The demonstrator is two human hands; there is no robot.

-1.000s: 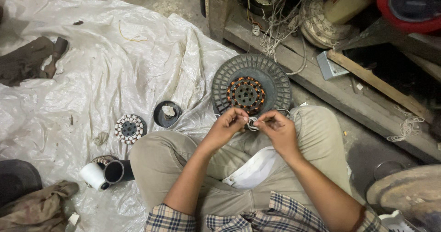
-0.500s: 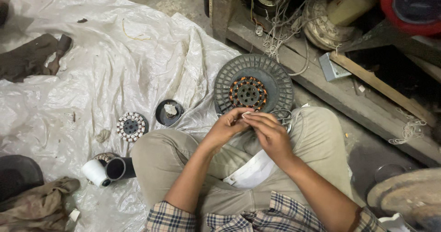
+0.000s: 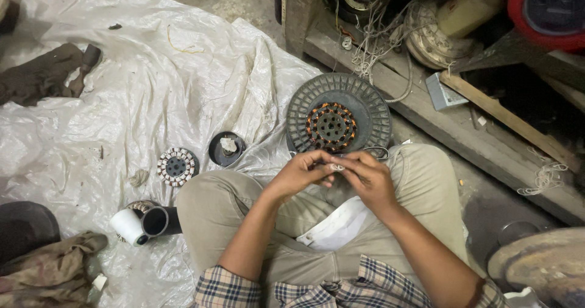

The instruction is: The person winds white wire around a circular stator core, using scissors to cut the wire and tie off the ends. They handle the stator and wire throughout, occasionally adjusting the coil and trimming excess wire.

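Head view, left hand [image 3: 301, 173], right hand [image 3: 365, 177] pinching small ring [image 3: 337, 167], above round motor housing [image 3: 339, 114]

Crinkled glossy plastic sheet [image 3: 152, 95] – matt grey ribbed motor housing [image 3: 339, 118], shiny copper windings [image 3: 330, 127] – rough wooden ledge [image 3: 463, 131].

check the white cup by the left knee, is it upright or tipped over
Tipped over. The white cup lies on its side on the plastic sheet, its length running along the sheet, next to a dark cup whose open mouth faces the camera.
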